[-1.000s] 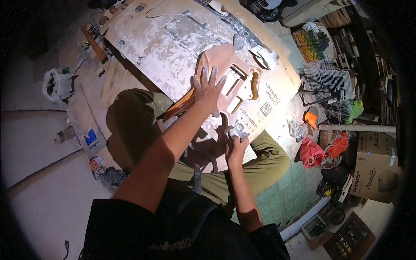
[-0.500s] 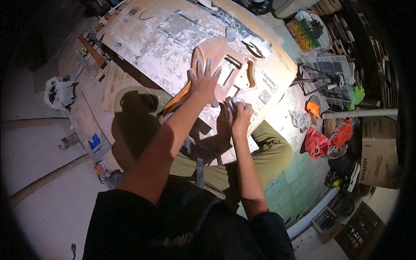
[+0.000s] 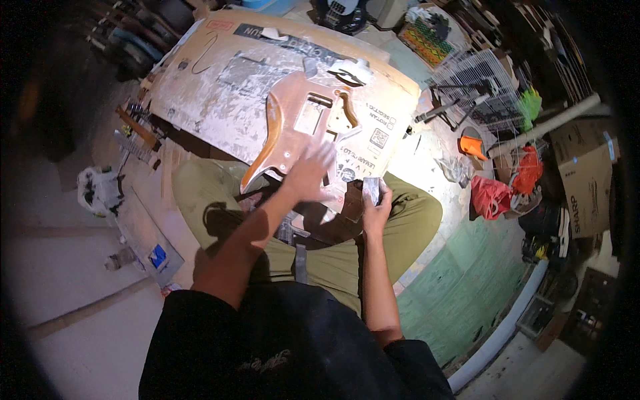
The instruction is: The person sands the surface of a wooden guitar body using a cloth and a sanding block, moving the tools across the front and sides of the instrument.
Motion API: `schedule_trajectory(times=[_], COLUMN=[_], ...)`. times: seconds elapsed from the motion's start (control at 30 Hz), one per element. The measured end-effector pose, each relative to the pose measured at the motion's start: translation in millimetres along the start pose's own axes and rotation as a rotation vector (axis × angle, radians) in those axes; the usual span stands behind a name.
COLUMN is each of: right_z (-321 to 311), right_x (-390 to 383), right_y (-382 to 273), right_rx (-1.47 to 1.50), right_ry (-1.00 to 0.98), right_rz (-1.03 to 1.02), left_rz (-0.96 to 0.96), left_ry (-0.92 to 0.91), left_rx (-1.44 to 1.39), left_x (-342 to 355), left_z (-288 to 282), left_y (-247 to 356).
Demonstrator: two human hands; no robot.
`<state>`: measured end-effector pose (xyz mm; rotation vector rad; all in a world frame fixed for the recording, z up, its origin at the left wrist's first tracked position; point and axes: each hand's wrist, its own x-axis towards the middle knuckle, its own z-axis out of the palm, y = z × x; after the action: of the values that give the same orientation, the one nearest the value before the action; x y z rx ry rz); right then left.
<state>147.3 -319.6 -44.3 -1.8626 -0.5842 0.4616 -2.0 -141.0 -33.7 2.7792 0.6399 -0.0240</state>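
A pinkish wooden guitar body [image 3: 285, 129] with an orange-brown edge and cut-out cavities lies on a dusty cardboard sheet [image 3: 200, 87] over my crossed legs. My left hand [image 3: 307, 171] is blurred over the body's lower part, fingers spread; whether it touches the wood is unclear. Right of the body, my right hand [image 3: 377, 210] grips a small grey sanding block [image 3: 371, 188], held upright by the sheet's near edge. A white cut piece [image 3: 350, 71] and a small grey piece [image 3: 309, 65] lie above the body.
Wooden-handled tools [image 3: 137, 130] and a plastic bag [image 3: 97, 190] sit at left. At right are a wire rack [image 3: 487, 73], an orange object [image 3: 472, 148], red bags [image 3: 492, 199] and cardboard boxes [image 3: 577, 187]. A black guitar [image 3: 337, 15] stands at the top.
My left hand has left the guitar body's upper edge and moved down and right. My right hand has moved away from the body with the sanding block. The view has shifted.
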Motion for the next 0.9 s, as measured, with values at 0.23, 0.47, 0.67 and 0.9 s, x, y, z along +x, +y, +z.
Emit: schedule_trajectory(times=[0.23, 0.47, 0.67, 0.9], right_z=[6, 4, 14, 16], right_x=[13, 12, 15, 12], right_y=[8, 9, 2, -13], right_rx=[0.083, 0.166, 0.229, 0.139], right_ry=[0.112, 0.086, 0.091, 0.059], right_rz=[0.05, 0.073, 0.177, 0.151], left_rz=[0.467, -0.372, -0.792, -0.717], left_ry=[-0.048, -0.011, 0.159, 0.256], left_rx=[-0.258, 0.022, -0.141, -0.431], left_x=[-33, -16, -36, -51], left_z=[18, 2, 16, 24], left_y=[48, -5, -78, -97])
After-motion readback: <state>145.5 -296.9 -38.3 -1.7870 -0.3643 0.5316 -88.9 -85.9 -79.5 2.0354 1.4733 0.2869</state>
